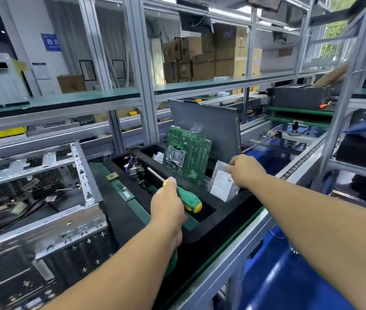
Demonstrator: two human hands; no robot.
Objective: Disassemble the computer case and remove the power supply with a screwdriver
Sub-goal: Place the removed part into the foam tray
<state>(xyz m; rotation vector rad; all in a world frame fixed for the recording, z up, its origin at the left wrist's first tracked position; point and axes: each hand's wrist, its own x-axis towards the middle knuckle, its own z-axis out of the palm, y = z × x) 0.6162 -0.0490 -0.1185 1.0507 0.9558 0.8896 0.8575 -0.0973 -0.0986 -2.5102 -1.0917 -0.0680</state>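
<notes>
The left hand (168, 203) is curled round a green and yellow screwdriver (186, 196), whose shaft points up and away from the thumb. Left of it sits the opened computer case (43, 198), bare metal with loose cables inside. Beyond its knuckles a black foam tray (226, 211) holds a green motherboard (187, 154) leaning against a dark side panel (209, 124). The right hand (245, 170) pinches the top edge of a hard drive (222, 183) standing in the tray, just right of the motherboard.
</notes>
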